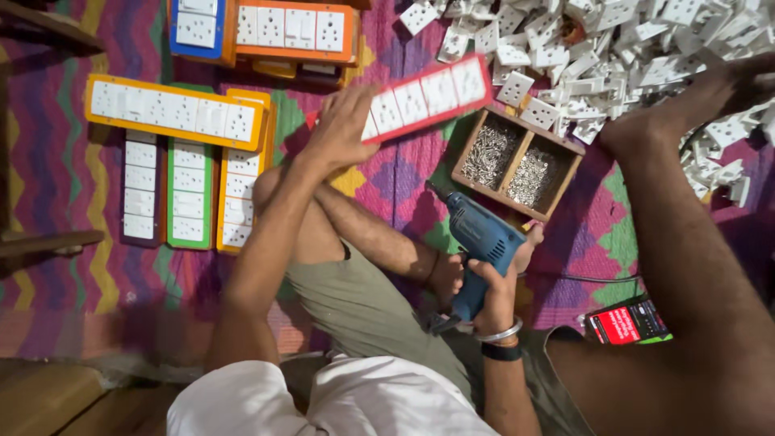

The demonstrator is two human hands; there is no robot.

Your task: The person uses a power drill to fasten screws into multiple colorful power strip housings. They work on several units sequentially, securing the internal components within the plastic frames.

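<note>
White shirt and folded knee nearest me, my right hand (494, 284) clenched on blue drill (478, 246), bit aimed up-left, my left hand (343, 121) flat on red socket strip (426, 97), long axis rising rightward, mid-rug, screw box (517, 164) beside.

I sit on a floor covered by a zigzag woven mat (64, 161). Left of the wooden screw box (517, 165) lie framed socket boards (173, 113). Beyond the box, a heap of white socket plates (597, 48). Nearer me than the box, a small red-and-black packet (628, 323).
</note>
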